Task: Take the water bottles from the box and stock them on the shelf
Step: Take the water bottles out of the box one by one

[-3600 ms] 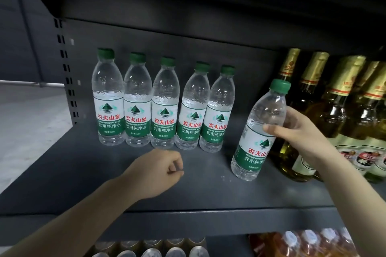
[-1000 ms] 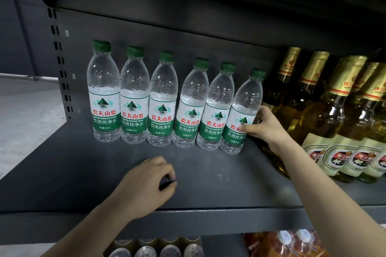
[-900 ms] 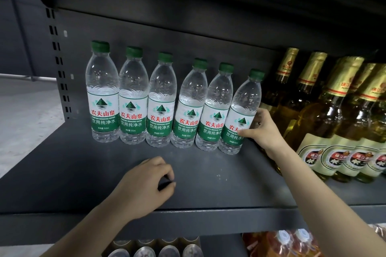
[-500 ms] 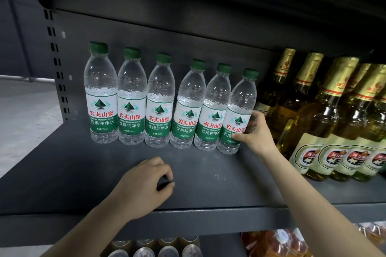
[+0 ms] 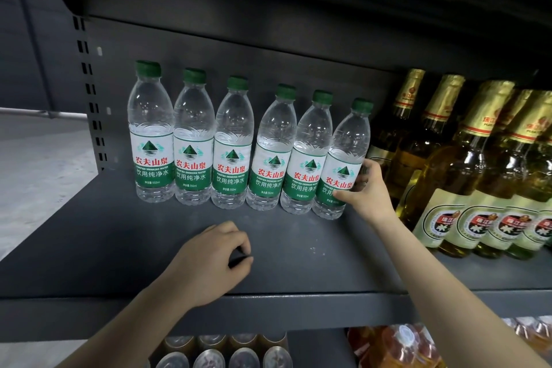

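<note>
Several clear water bottles (image 5: 230, 146) with green caps and green-white labels stand in a row at the back of the dark grey shelf (image 5: 89, 236). My right hand (image 5: 369, 191) grips the rightmost water bottle (image 5: 343, 164) at its label; that bottle stands on the shelf, touching its neighbour. My left hand (image 5: 213, 260) rests on the shelf's front part with fingers loosely curled, holding nothing. The box is not in view.
Tall yellow glass bottles (image 5: 466, 176) with gold foil necks fill the shelf just right of my right hand. Below the shelf edge are can tops (image 5: 227, 352) and orange drink bottles (image 5: 400, 346). A slotted upright (image 5: 89, 92) bounds the shelf at left.
The bottle my right hand held tilted in front has been set upright at the right end of the row. My left hand has stayed in place on the shelf.
</note>
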{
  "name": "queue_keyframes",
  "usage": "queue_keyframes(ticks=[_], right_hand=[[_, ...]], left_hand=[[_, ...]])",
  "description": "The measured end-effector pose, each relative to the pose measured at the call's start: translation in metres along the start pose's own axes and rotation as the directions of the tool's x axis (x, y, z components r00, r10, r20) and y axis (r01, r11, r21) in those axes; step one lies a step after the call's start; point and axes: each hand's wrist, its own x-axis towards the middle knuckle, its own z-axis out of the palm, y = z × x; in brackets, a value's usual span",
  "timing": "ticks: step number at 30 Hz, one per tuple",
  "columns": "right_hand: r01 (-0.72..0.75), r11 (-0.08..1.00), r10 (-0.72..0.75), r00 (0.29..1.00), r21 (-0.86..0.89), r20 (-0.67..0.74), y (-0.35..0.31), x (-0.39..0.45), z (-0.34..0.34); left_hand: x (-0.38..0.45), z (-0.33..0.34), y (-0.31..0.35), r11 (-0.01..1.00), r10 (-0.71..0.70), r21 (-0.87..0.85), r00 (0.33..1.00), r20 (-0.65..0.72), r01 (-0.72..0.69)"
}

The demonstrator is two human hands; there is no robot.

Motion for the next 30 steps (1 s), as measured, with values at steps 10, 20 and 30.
queue_keyframes(ticks=[10, 20, 30], right_hand=[[0.005, 1.000, -0.006, 0.998, -0.019, -0.070, -0.001, -0.008, -0.001], [0.012, 1.000, -0.013, 0.998, -0.019, -0.061, -0.001, -0.008, -0.001], [-0.008, 1.000, 0.008, 1.000, -0.001, 0.016, -0.005, -0.026, -0.010]], left_hand=[[0.000, 0.000, 0.000, 1.000, 0.003, 0.008, 1.000, 0.012, -0.003], [0.000, 0.000, -0.004, 0.999, 0.010, 0.049, 0.999, 0.043, -0.012], [-0.001, -0.005, 0.001, 0.997, 0.020, 0.069, 0.996, 0.086, -0.026]])
